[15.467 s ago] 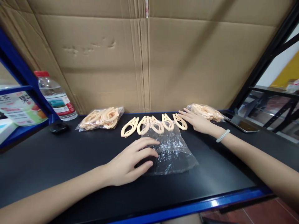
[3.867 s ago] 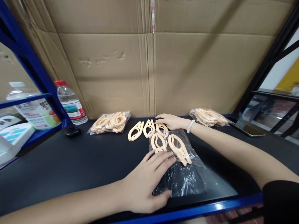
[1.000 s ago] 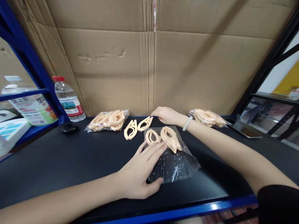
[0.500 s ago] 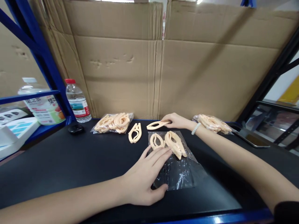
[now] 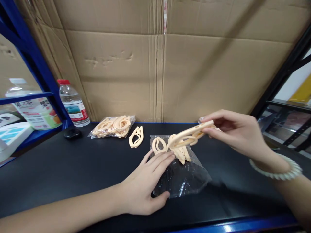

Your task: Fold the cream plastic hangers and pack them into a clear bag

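Observation:
My left hand [image 5: 145,184] lies flat with its fingers stretched over a clear plastic bag [image 5: 187,179], holding nothing. Cream plastic pieces that look like folded travel hangers [image 5: 184,154] are in or on the bag's far end; I cannot tell which for each. Pinched between thumb and fingers of my right hand [image 5: 240,132] is another cream folding hanger [image 5: 188,133], tilted above the bag's right side and partly covering the pieces below. One loose folding hanger [image 5: 131,139] rests on the black table, left of the bag.
Farther left sits a filled bag of hangers [image 5: 113,127]. A black mouse-like object [image 5: 72,133], a red-capped water bottle [image 5: 75,108] and a larger white-capped bottle [image 5: 36,113] stand at the left. Cardboard [image 5: 116,77] walls the back. Another bag is mostly hidden behind my right hand.
My right hand has come back from the table's far side, nearer and to the right, carrying the folding hanger over the bag. My left hand stays on the bag. The view has tipped down slightly.

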The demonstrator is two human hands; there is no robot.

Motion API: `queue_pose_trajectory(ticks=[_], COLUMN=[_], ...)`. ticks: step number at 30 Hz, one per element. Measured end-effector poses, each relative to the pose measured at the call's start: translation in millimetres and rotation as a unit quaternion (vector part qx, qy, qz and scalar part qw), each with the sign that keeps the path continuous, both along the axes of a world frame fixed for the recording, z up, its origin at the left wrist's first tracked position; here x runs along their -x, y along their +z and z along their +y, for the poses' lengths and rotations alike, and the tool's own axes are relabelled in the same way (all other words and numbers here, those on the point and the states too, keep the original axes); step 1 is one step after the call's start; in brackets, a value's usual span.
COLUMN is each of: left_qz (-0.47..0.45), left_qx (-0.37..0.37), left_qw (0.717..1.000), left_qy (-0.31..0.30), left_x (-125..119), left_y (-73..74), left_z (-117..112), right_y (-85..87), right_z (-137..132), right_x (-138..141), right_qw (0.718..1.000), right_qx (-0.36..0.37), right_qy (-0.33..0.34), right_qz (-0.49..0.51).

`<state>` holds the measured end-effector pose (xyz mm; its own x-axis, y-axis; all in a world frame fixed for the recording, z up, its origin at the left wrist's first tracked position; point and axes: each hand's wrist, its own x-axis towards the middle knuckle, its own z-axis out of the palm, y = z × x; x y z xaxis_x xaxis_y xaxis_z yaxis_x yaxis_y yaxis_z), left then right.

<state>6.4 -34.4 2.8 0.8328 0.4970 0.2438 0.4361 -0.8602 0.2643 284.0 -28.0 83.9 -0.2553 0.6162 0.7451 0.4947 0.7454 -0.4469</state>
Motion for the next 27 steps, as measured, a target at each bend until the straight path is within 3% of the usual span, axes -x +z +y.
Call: queue_pose_trajectory(ticks=[4,7,12,14,19,23,27], left_qz=[0.0,-0.023,-0.048,-0.055,-0.067,-0.07,-0.075], left_qx=[0.002,-0.015,-0.032,-0.034,-0.033,-0.023,-0.016], left_qw=[1.0,1.0,0.998,0.998,0.997,0.997,0.997], left_qy=[0.0,-0.005,-0.002,-0.002,-0.007,-0.009,-0.009], left_x=[-1,-1,1,1,1,1,1], left_y=[-0.5,-4.2,-10.7,-11.9,-10.4,-8.2,-7.2], left_z=[1,1,2,2,3,2,1], right_y=[9.1,5.1,-24.6,-39.8,-75.0,-85.8,-70.5], right_z=[-37,-54,-61,-55,-31,-21,-22], right_x=[2,12,44,57,76,81,76], right_qw=[0.991,0.974,0.916,0.902,0.871,0.868,0.897], right_qx=[-0.075,-0.087,-0.166,-0.213,-0.285,-0.262,-0.231], right_qy=[0.001,0.007,0.022,0.029,-0.04,-0.065,0.003], right_qz=[-0.11,-0.208,-0.364,-0.374,-0.397,-0.417,-0.378])
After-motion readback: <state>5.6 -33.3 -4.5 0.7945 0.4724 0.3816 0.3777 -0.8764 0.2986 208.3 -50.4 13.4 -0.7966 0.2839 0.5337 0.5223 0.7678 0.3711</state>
